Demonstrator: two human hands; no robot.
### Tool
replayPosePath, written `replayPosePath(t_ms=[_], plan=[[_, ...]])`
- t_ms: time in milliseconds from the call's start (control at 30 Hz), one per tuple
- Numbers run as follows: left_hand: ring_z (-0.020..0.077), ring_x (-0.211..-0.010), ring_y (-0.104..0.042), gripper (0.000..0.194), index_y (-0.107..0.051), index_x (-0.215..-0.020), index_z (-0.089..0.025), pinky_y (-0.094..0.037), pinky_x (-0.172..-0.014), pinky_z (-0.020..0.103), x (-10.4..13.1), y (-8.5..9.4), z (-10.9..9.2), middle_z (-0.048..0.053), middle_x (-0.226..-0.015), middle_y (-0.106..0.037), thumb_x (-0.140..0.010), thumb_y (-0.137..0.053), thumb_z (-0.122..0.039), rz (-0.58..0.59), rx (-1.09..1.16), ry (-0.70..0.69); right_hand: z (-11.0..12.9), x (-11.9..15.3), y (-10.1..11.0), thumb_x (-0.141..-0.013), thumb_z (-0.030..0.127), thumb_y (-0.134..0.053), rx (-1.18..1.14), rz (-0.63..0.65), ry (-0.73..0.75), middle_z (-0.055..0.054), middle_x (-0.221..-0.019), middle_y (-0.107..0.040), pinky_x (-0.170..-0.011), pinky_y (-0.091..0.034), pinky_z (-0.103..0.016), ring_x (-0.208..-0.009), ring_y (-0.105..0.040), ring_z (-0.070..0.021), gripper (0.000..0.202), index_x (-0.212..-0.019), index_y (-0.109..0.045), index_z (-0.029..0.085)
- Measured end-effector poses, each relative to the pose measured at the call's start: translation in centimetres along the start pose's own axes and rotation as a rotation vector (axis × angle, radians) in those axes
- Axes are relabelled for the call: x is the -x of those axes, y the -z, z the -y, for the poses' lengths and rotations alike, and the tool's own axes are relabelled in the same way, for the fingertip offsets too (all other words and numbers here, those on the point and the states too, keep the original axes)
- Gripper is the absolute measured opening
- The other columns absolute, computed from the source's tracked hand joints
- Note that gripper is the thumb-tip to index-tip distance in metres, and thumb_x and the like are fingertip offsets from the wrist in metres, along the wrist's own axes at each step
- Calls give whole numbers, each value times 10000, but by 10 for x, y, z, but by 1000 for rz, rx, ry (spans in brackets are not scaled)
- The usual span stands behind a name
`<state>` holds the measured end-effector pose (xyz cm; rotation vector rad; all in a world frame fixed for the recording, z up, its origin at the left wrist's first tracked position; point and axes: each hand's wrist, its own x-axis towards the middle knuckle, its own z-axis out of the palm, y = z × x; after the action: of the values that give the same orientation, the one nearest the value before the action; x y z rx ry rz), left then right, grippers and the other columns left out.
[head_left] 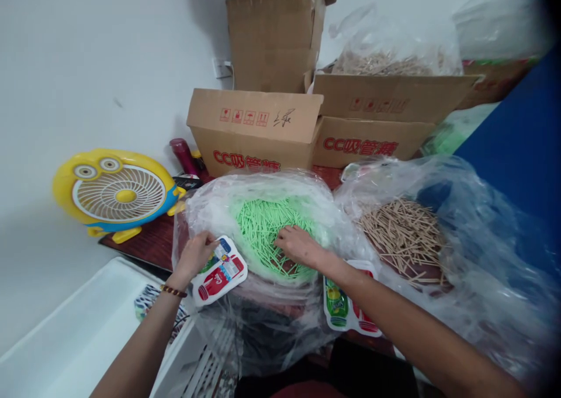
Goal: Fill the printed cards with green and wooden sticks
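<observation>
Between the thumb and fingers of my left hand (198, 255) is the edge of a flat candy packet (219, 278), printed with a red cola bottle and other drinks. My right hand (300, 245) reaches into a heap of thin green candy sticks (258, 225), its fingers bent and closed on sticks there; how many is hidden. The heap lies in an opened clear plastic bag (210, 202). Under my right forearm lies a second packet (336, 307) with green and red bottles, partly covered. Further right, brown candy sticks (403, 234) fill another opened plastic bag (477, 222).
A yellow minion-shaped fan (125, 194) and a dark red bottle (184, 155) stand at the back left. Cardboard boxes (254, 132) line the wall, one holding a bag of pale sticks (385, 63). White plastic bins (65, 322) sit low at the left. A blue panel (517, 135) borders the right.
</observation>
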<state>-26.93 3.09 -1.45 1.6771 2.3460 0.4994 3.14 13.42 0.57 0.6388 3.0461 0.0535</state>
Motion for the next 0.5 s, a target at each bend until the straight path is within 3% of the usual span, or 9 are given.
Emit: replayPosePath(t_ms=[233, 500], plan=[[213, -690, -614, 211, -565, -773, -215, -350, -602, 260, 8, 2, -4, 33, -675, -633, -872, -439, -353, -41, -125, -28, 4, -10, -13, -913, 180, -441, 55, -46, -7, -88, -978, -585, -810, -356, -364, -964, -491, -238, 192, -958, -627, 174], [225, -764, -652, 240, -542, -911, -195, -406, -645, 260, 18, 8, -9, 68, -766, -663, -929, -376, -367, -165, -307, -86, 0, -9, -11, -913, 179, -433, -10, 11, -122, -109, -985, -633, -846, -345, -374, -1013, -509, -256, 220, -901, -652, 159]])
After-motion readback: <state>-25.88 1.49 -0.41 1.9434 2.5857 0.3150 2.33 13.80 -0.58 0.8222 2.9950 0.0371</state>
